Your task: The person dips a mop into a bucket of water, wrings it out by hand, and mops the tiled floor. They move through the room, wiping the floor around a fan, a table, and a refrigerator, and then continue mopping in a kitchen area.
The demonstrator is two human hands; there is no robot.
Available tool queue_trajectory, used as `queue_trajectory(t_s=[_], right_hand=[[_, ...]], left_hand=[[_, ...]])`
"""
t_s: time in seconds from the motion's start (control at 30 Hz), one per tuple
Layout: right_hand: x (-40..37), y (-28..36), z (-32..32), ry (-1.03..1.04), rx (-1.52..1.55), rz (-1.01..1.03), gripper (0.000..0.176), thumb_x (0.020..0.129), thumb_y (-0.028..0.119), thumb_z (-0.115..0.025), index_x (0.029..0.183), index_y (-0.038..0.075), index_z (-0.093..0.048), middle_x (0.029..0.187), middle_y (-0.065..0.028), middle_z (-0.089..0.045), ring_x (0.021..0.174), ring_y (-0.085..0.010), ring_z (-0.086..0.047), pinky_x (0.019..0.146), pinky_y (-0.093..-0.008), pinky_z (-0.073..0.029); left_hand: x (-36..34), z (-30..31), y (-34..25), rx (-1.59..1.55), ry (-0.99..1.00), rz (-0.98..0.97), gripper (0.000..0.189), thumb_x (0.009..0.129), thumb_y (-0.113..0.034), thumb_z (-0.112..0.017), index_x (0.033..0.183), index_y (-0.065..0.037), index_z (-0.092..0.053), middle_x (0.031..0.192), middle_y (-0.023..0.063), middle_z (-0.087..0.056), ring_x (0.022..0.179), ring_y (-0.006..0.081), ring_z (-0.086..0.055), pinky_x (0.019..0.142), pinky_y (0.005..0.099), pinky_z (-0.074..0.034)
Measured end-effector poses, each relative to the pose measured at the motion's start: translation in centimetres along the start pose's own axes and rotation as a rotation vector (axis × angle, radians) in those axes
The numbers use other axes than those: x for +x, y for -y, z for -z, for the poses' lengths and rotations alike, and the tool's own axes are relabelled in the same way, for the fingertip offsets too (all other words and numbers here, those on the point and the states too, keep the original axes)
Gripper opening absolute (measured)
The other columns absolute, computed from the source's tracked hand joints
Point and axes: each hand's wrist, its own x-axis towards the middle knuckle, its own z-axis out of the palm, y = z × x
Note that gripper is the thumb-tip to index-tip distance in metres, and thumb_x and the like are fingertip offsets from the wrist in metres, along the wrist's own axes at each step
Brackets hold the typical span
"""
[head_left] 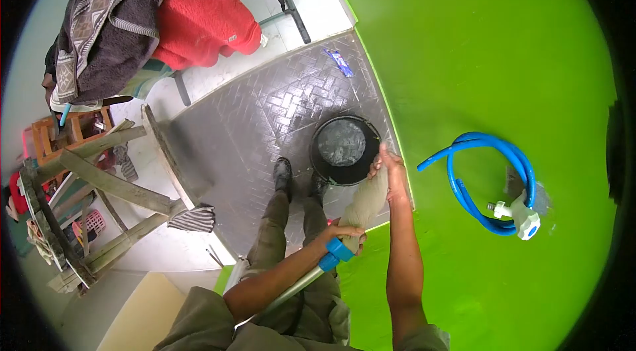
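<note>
A mop runs diagonally below the black bucket, its beige head (368,204) bunched and twisted into a thick roll. My left hand (342,237) is closed round the head just beside the blue collar (336,255), where the pale handle (298,288) begins. At the far end of the roll my right hand (389,173) grips the mop head, thumb pointing up, close to the bucket's rim. The bucket (318,164) stands on the grey floor by my feet, with greyish, cloudy contents inside.
On the green wall to the right hang a coiled blue hose (457,182) and a white tap (523,218). A blue wrapper (340,62) lies on the grey patterned floor (232,125). Left are a wooden trestle (116,188) and a rack with red (205,13) and dark towels.
</note>
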Motion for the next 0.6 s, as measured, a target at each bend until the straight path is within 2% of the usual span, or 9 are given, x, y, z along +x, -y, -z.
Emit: queue_trajectory(t_s=[0.1,0.2,0.3,0.4,0.43,0.5,0.53,0.6], right_hand=[[-0.1,0.5,-0.6,-0.035,-0.246,0.013,0.037,0.089,0.033,-0.066,0.066,0.009,-0.05,0.058,-0.0044,-0.05,0.047,-0.0167,-0.051,0.046,-0.0319,-0.043],[0.3,0.5,-0.8,-0.084,-0.365,0.048,0.031,0.088,0.024,-0.063,0.067,0.005,-0.053,0.057,-0.0065,-0.052,0.045,-0.0182,-0.053,0.045,-0.0327,-0.044],[0.7,0.8,-0.9,-0.101,-0.566,0.131,0.023,0.087,0.012,-0.055,0.069,-0.002,-0.057,0.057,-0.0098,-0.056,0.045,-0.02,-0.057,0.045,-0.034,-0.045],[1.3,1.3,-1.1,-0.105,-0.804,0.178,0.024,0.087,0.011,-0.055,0.07,-0.006,-0.059,0.057,-0.0125,-0.058,0.047,-0.0208,-0.06,0.046,-0.0357,-0.047],[1.3,1.6,-1.7,-0.174,-0.866,0.187,0.026,0.085,0.013,-0.058,0.073,-0.01,-0.061,0.057,-0.0166,-0.06,0.052,-0.0253,-0.064,0.05,-0.0396,-0.049],[1.9,1.0,-1.9,-0.207,-0.94,0.241,0.027,0.083,0.015,-0.06,0.076,-0.011,-0.063,0.06,-0.0204,-0.062,0.054,-0.0305,-0.066,0.054,-0.0415,-0.05],[2.1,0.9,-2.1,-0.222,-0.979,0.266,0.028,0.082,0.016,-0.062,0.078,-0.012,-0.064,0.062,-0.0222,-0.063,0.056,-0.0332,-0.066,0.055,-0.0425,-0.051],[1.4,1.6,-3.0,-0.178,-1.182,0.352,0.028,0.083,0.016,-0.059,0.071,-0.009,-0.064,0.057,-0.0186,-0.063,0.051,-0.0268,-0.065,0.053,-0.0391,-0.052]], left_hand=[[-0.4,-1.9,-0.7,0.278,-0.228,-0.025,0.042,0.079,-0.018,-0.071,0.112,0.002,-0.055,0.086,0.0096,-0.062,0.08,0.0214,-0.063,0.069,0.0384,-0.051],[0.8,-1.4,-0.5,0.552,-0.275,-0.111,0.05,0.073,-0.024,-0.077,0.109,0.004,-0.058,0.095,0.0124,-0.064,0.082,0.021,-0.064,0.072,0.0349,-0.05],[1.9,-2.3,-0.4,0.714,-0.411,-0.092,0.049,0.069,-0.024,-0.078,0.106,0.004,-0.061,0.096,0.0128,-0.066,0.079,0.021,-0.064,0.072,0.032,-0.05],[3.6,-1.0,0.7,0.831,-0.379,-0.258,0.045,0.069,-0.021,-0.074,0.104,0.004,-0.062,0.091,0.0132,-0.068,0.079,0.0218,-0.065,0.073,0.0334,-0.05],[3.5,-1.6,0.4,0.864,-0.413,-0.285,0.044,0.069,-0.02,-0.073,0.104,0.004,-0.062,0.089,0.0132,-0.068,0.08,0.0214,-0.065,0.074,0.0339,-0.05],[3.2,-2.3,-0.1,0.916,-0.49,-0.309,0.042,0.069,-0.018,-0.071,0.103,0.003,-0.063,0.086,0.0132,-0.069,0.081,0.0205,-0.066,0.075,0.0349,-0.05],[3.8,-1.8,0.4,0.934,-0.494,-0.4,0.041,0.069,-0.017,-0.07,0.104,0.003,-0.062,0.087,0.0145,-0.069,0.082,0.0216,-0.066,0.075,0.0357,-0.051],[3.9,-1.5,1.3,0.966,-0.514,-0.494,0.043,0.068,-0.016,-0.07,0.105,0.002,-0.062,0.089,0.0176,-0.069,0.084,0.0256,-0.068,0.077,0.0375,-0.052]])
